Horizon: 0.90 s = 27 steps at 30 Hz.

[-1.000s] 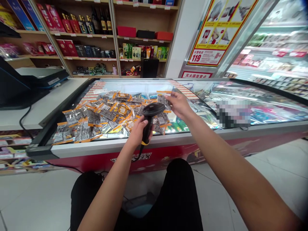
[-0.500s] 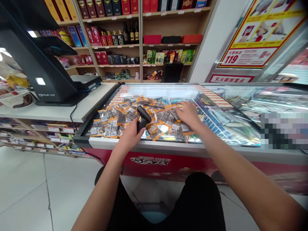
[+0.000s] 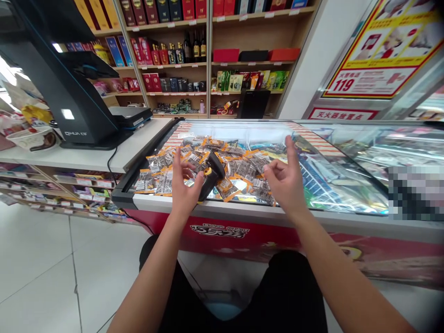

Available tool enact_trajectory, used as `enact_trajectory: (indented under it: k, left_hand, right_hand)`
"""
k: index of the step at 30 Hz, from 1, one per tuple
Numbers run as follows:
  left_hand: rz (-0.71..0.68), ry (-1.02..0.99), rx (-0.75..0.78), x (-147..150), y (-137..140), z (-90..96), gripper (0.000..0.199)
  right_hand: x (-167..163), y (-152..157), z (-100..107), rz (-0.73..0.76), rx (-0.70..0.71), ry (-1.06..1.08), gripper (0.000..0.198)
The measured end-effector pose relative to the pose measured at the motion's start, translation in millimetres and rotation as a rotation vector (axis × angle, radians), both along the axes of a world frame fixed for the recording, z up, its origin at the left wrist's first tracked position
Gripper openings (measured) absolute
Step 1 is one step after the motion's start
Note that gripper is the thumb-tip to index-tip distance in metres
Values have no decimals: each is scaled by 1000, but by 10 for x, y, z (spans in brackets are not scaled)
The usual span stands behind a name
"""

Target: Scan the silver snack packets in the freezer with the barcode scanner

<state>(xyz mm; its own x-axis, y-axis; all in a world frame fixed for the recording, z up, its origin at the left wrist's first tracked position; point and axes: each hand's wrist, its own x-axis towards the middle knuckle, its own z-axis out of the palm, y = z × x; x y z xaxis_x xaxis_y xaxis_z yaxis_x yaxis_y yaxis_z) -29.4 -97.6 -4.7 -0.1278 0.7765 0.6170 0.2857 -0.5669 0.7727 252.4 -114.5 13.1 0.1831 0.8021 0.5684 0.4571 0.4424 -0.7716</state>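
Note:
My left hand [image 3: 186, 187] is raised over the freezer's front edge, its index finger up and its thumb apart. It holds nothing. Just right of its thumb, a black handheld barcode scanner [image 3: 215, 170] leans on the packets, its handle toward the front edge; whether the thumb touches it I cannot tell. My right hand [image 3: 286, 178] is lifted at the right end of the pile, index finger pointing up and the other fingers bent near the thumb, with nothing seen in it. Small clear packets with orange edges [image 3: 247, 169] lie heaped on the glass lid.
The chest freezer [image 3: 225, 207] has a red front and a glass top [image 3: 333, 185] with goods beneath. At left, a black scale with a screen [image 3: 83, 125] stands on a white counter [image 3: 104, 157]. Stocked shelves [image 3: 173, 67] line the back.
My left hand has let go of the scanner, which now rests on the packets. My right hand has come up off the packets and back toward me, its index finger raised.

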Motion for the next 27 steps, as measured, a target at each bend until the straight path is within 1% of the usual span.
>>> enact_trajectory:
  k: [1, 3, 6, 8, 10, 12, 13, 14, 16, 17, 18, 19, 21, 22, 24, 26, 27]
  left_hand:
    - [-84, -89, -14, -12, -6, 86, 97]
    - [-251, -191, -58, -11, -16, 279, 106]
    - [-411, -227, -92, 32, -22, 531, 117]
    - [-484, -217, -95, 59, -21, 629, 122]
    - [-506, -207, -97, 68, -22, 668, 122]
    - [-482, -197, -88, 54, -22, 664, 119]
    - [-466, -189, -76, 38, -17, 650, 116]
    - [-454, -182, -62, 15, -5, 628, 113]
    - [-439, -184, -33, -60, 46, 563, 106]
    - [-421, -190, -23, -115, 86, 518, 101]
    - [-387, -194, -17, -185, 133, 467, 95]
    - [-328, -189, -14, -268, 184, 410, 89]
    - [-149, -97, -23, -471, 284, 290, 75]
    - [-32, -2, -27, -584, 326, 230, 68]
    - [188, 274, -47, -812, 383, 121, 56]
    - [361, 513, -72, -1016, 401, 22, 52]
    - [425, 596, -92, -1102, 400, -26, 53]
  right_hand:
    - [-87, -66, 72, 65, -8, 57, 101]
    - [-259, -156, 215, 165, -17, 138, 109]
    - [-489, -198, 391, 225, -9, 213, 121]
    - [-607, -193, 470, 238, -20, 237, 125]
    - [-688, -190, 518, 246, -38, 250, 124]
    - [-732, -202, 543, 237, -29, 248, 121]
    - [-742, -213, 548, 225, -19, 237, 117]
    - [-746, -225, 546, 207, -12, 217, 109]
    - [-751, -244, 516, 162, -29, 135, 82]
    - [-758, -248, 486, 136, -60, 65, 67]
    - [-774, -247, 444, 109, -105, -25, 57]
    - [-802, -243, 390, 86, -160, -130, 54]
    - [-899, -229, 254, 46, -269, -346, 58]
    - [-967, -223, 175, 25, -306, -441, 63]
    - [-1130, -213, 11, -25, -325, -588, 72]
    - [-1298, -203, -139, -79, -302, -684, 74]
    - [-1375, -196, -201, -98, -292, -715, 73]
